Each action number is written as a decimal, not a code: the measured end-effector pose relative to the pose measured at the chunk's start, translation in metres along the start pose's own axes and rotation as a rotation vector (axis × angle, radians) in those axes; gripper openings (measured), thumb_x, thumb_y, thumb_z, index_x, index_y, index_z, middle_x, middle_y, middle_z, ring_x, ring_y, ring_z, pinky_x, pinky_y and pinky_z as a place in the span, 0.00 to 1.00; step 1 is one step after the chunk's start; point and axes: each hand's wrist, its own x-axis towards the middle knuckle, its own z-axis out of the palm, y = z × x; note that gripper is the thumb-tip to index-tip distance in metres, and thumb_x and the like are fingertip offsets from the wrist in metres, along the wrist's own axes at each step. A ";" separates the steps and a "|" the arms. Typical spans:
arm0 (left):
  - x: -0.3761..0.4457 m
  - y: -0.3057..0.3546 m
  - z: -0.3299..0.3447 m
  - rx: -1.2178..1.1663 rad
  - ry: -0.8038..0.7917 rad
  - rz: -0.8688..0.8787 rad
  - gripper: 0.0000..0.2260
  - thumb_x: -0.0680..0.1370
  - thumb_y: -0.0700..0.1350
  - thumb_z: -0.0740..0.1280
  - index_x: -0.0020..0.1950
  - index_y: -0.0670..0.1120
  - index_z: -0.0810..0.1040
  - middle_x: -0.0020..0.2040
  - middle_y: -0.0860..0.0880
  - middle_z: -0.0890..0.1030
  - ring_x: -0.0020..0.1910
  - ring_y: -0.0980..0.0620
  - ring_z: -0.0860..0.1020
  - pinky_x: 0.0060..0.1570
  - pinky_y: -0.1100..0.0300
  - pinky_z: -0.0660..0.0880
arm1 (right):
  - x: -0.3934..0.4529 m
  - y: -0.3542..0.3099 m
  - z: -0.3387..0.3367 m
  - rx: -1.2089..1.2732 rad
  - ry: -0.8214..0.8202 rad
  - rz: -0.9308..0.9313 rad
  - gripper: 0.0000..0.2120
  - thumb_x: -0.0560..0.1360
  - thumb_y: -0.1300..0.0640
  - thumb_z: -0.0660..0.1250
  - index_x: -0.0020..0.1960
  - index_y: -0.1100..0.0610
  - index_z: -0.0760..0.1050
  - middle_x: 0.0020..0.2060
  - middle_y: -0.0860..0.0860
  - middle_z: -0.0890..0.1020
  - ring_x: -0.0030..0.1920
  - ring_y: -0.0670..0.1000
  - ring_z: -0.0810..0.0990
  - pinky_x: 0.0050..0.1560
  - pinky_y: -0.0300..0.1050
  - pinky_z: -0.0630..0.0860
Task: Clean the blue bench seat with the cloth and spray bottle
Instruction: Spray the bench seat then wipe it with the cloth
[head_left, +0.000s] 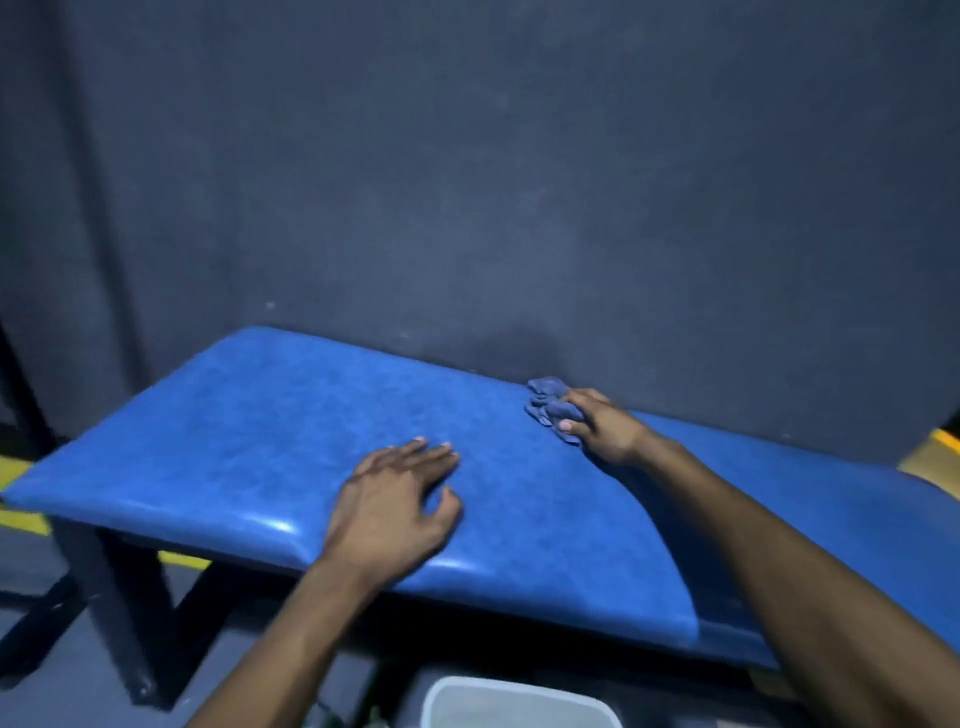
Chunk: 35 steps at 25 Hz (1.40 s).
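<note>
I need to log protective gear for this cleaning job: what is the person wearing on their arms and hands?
Nothing that shows. The left hand and right hand are bare, with no gloves, rings, watch or bands in view. Both forearms are uncovered up to the bottom edge of the picture, so no sleeve shows. Fingernails are short and unpainted. The picture is dim and a little blurred, so small items could be missed.

Dim, bluish indoor light — soft focus throughout.
Glare streaked the surface's front edge; the wall lay murky, and frame edges bowed and blurred — corners darkest.
</note>
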 end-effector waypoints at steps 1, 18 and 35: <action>0.000 -0.002 0.000 0.017 0.007 0.008 0.25 0.74 0.60 0.56 0.66 0.57 0.80 0.67 0.60 0.79 0.72 0.59 0.72 0.73 0.57 0.66 | -0.028 0.029 -0.012 0.004 0.017 0.081 0.10 0.79 0.53 0.67 0.55 0.59 0.77 0.55 0.55 0.77 0.56 0.55 0.75 0.56 0.45 0.69; 0.003 0.004 -0.013 0.209 -0.318 -0.067 0.30 0.79 0.63 0.44 0.80 0.59 0.59 0.82 0.56 0.59 0.81 0.55 0.54 0.78 0.46 0.49 | -0.249 -0.008 0.002 0.031 0.205 0.026 0.18 0.80 0.47 0.62 0.65 0.54 0.78 0.68 0.52 0.77 0.71 0.53 0.73 0.71 0.42 0.66; -0.195 -0.056 -0.024 -0.038 -0.267 -0.152 0.17 0.78 0.49 0.61 0.66 0.56 0.76 0.62 0.53 0.78 0.62 0.45 0.76 0.60 0.49 0.74 | -0.260 -0.227 0.250 0.211 -0.006 -0.573 0.14 0.82 0.52 0.63 0.64 0.54 0.80 0.70 0.55 0.76 0.71 0.56 0.73 0.73 0.53 0.66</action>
